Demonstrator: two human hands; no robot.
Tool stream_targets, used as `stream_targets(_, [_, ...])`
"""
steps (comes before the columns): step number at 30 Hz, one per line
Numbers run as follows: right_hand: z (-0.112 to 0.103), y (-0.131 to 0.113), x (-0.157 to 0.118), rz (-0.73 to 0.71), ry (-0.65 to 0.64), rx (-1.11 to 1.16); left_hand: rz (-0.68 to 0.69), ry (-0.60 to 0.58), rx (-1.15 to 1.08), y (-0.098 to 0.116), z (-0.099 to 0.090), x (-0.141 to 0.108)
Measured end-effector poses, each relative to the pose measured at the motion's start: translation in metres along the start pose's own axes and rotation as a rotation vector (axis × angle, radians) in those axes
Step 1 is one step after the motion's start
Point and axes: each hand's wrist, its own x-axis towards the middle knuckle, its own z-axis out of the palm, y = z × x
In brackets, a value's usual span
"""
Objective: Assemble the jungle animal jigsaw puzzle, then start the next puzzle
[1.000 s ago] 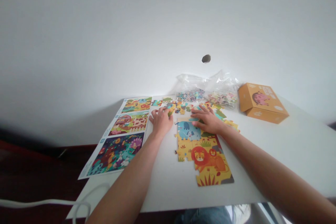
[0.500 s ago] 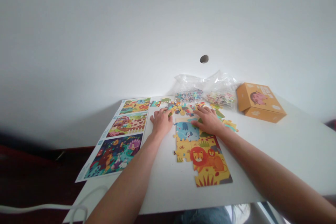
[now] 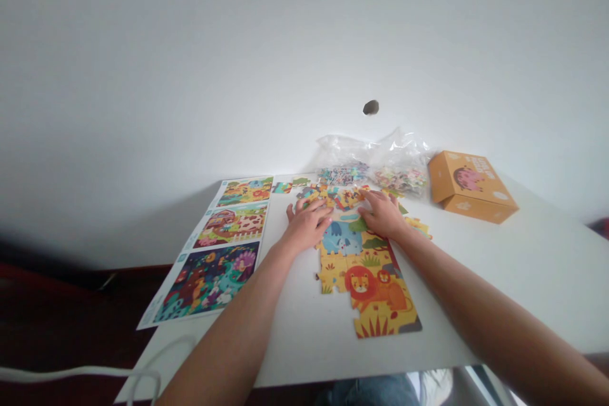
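Observation:
A partly joined jigsaw puzzle (image 3: 360, 279) lies on the white table, showing blue elephants in its upper part and orange lions lower down. My left hand (image 3: 307, 227) rests at its upper left corner, fingers stretched out and spread over the edge. At the upper right of the puzzle, my right hand (image 3: 382, 214) touches the pieces with thumb and forefinger apart. Between and beyond my hands are several loose puzzle pieces (image 3: 343, 198), partly hidden by the fingers. More yellow pieces (image 3: 419, 226) lie to the right of my right wrist.
A picture sheet (image 3: 233, 228) with three printed scenes lies at the left. Behind the pieces are clear plastic bags (image 3: 399, 168) of more pieces, against the wall. An orange box (image 3: 471, 185) stands at the back right. A white cable (image 3: 71, 373) crosses the lower left.
My left hand has moved right, onto the puzzle's upper left corner. My right hand has shifted slightly right, uncovering more of the puzzle's upper part, where a green and pale blue area now shows.

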Motion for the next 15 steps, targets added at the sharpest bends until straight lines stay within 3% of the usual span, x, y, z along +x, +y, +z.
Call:
stream_targets(5, [-0.003, 0.009, 0.005, 0.127, 0.054, -0.02, -0.034, 0.025, 0.0, -0.002, 0.002, 0.0])
stream_targets(9, [-0.009, 0.014, 0.005, 0.164, 0.246, 0.064, -0.026, 0.093, -0.025, -0.001, -0.001, 0.001])
stream_targets(12, [-0.013, 0.019, 0.005, 0.24, 0.422, 0.128, 0.047, 0.236, -0.083, 0.003, -0.009, 0.003])
stream_targets(15, [-0.014, 0.024, 0.005, 0.312, 0.525, 0.16, 0.18, 0.466, -0.192, 0.012, -0.026, -0.006])
